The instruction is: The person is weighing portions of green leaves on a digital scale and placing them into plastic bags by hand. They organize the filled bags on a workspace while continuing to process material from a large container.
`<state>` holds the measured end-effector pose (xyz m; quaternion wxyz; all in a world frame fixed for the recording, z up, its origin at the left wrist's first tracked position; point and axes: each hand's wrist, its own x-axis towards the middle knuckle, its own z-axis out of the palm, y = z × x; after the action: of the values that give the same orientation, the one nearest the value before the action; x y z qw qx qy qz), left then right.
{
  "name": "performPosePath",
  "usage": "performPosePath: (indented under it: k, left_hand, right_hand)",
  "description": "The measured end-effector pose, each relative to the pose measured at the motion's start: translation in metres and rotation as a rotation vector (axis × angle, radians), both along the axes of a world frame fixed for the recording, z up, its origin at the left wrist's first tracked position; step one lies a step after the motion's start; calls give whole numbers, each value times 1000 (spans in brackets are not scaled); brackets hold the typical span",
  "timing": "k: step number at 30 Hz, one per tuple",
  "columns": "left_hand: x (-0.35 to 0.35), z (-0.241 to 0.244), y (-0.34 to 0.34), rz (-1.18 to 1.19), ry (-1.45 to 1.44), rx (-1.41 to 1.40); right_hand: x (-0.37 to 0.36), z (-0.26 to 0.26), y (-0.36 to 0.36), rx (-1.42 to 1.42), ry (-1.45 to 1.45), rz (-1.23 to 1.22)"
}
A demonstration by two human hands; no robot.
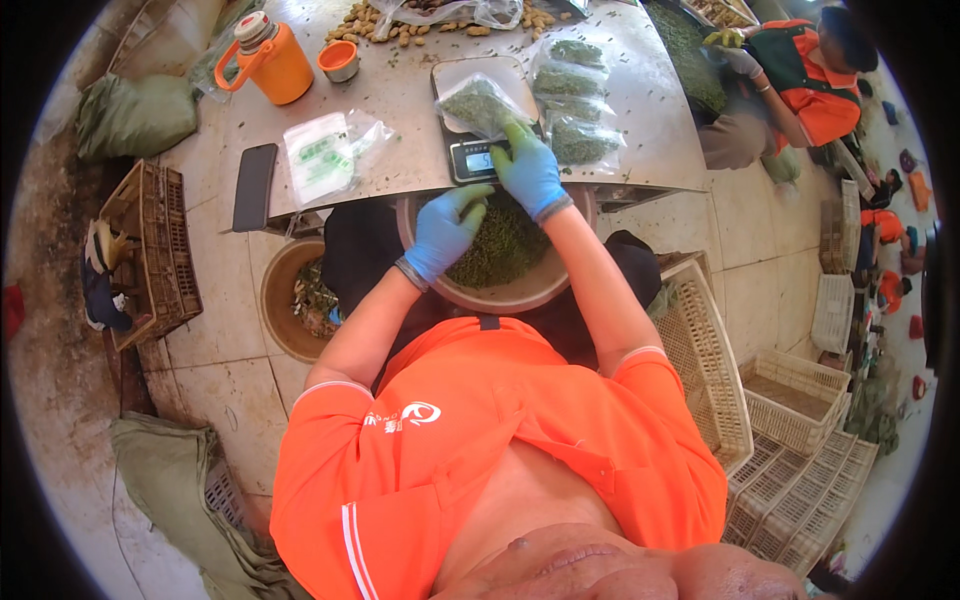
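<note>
My right hand (529, 171), in a blue glove with green-stained fingers, holds the near edge of a clear plastic bag (480, 103) filled with small green berries. The bag rests on the pan of a digital scale (471, 156) with a lit display. My left hand (448, 231), gloved the same way, hovers over a round basin (506, 301) below the table edge. Its thumb and fingers are apart, with nothing visible between them. Loose green berries (499, 251) fill the basin. Several filled bags (581, 142) lie in a column right of the scale.
On the metal table (405, 135) are flat printed bags (319, 157), a phone (255, 187), an orange flask (277, 67), a cup (339, 60) and peanuts (360, 22). A scrap tub (274, 315) stands at left, crates (697, 352) at right. A co-worker (806, 82) sits at upper right.
</note>
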<state>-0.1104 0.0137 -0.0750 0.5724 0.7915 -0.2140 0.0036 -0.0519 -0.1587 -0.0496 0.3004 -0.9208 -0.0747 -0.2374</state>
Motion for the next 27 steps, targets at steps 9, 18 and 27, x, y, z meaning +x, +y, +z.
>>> performPosePath:
  k: [9,18,27]
  left_hand:
    - [24,78,13,344,-535,240]
    - [-24,-20,-22,-395,715,-523]
    - [-36,6,-43,-391,659,-489]
  right_hand:
    - [-29,122,-1,-122,397,258]
    - [-84,92,-42,-189,944,642]
    - [-101,116,-56,-213,949,420]
